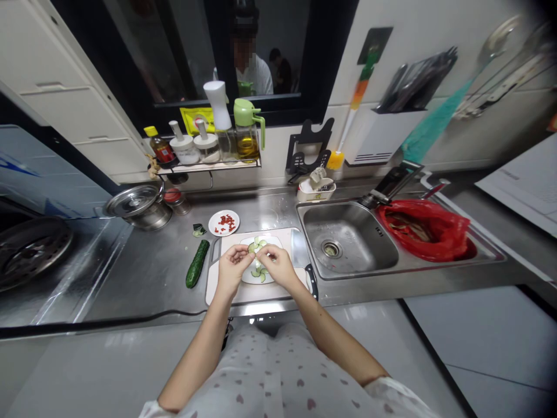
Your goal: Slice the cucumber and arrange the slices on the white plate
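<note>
My left hand (235,264) and my right hand (277,264) meet above a white plate (270,280), fingertips pinched close together. Between them is a thin cucumber slice (252,248); its far side is partly hidden by the fingers. More cucumber slices (260,274) lie fanned on the plate, at its near and far sides. Under the plate is a pale cutting board (243,296). A knife (299,248) rests along the board's right side, its black handle toward me. Left of the board lies a whole-looking dark green cucumber (197,264).
A small white dish (213,229) of red bits stands behind the board, beside cucumber scraps (199,230). To the right are the sink (357,255) and a red plastic bag (435,247). A lidded pot (148,212) stands at left, below a rack (217,166) of seasonings.
</note>
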### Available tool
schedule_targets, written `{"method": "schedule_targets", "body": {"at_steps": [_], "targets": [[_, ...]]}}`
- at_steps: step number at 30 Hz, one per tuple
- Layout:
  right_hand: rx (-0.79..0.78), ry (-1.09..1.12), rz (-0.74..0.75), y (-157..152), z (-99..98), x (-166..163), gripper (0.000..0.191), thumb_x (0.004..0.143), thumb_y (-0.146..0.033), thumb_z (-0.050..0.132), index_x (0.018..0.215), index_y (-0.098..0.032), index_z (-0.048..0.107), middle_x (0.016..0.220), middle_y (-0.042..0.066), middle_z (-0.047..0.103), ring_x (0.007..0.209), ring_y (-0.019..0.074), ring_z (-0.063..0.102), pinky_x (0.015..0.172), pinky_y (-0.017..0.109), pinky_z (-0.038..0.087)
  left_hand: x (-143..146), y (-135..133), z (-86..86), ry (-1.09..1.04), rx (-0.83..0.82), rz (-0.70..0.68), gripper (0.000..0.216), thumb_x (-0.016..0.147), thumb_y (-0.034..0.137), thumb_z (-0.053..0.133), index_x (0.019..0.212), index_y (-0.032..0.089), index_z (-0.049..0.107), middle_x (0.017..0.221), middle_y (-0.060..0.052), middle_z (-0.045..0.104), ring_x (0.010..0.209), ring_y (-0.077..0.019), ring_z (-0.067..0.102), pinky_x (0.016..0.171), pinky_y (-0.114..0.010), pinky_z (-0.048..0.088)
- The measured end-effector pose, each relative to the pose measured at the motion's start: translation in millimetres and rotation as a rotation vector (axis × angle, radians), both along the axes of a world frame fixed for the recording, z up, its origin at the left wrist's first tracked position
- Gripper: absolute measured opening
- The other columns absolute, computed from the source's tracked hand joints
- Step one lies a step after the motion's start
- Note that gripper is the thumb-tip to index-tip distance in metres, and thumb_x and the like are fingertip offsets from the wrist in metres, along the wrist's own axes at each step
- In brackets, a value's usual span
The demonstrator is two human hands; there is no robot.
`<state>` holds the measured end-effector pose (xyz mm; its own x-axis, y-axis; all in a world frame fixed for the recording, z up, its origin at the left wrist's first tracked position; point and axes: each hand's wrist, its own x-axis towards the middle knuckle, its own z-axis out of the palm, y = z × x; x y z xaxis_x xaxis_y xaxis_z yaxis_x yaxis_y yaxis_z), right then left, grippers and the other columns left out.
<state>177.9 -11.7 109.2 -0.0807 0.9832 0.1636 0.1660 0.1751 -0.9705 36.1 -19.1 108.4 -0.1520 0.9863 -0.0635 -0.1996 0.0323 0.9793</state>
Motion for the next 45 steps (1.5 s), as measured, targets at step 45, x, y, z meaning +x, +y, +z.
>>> {"method": "schedule_targets", "body": {"at_steps": [45], "targets": [[-0.002,-0.672,0.34,78.0,-4.3,-0.5,0.011,0.083,-0.025,0.065,0.085,-0.015,0.07,0.066,-0.003,0.059,0.063,0.0094,0.047,0.061,0.02,0.029,-27.0,26.1,-61.9,0.16,-0.059,0.09,0.035,0.06,0.031,0.073,0.091,0.016,0.065,0.068,0.002,0.059,0.063,-0.01,0.054,0.065,-0.023,0.044]]}}
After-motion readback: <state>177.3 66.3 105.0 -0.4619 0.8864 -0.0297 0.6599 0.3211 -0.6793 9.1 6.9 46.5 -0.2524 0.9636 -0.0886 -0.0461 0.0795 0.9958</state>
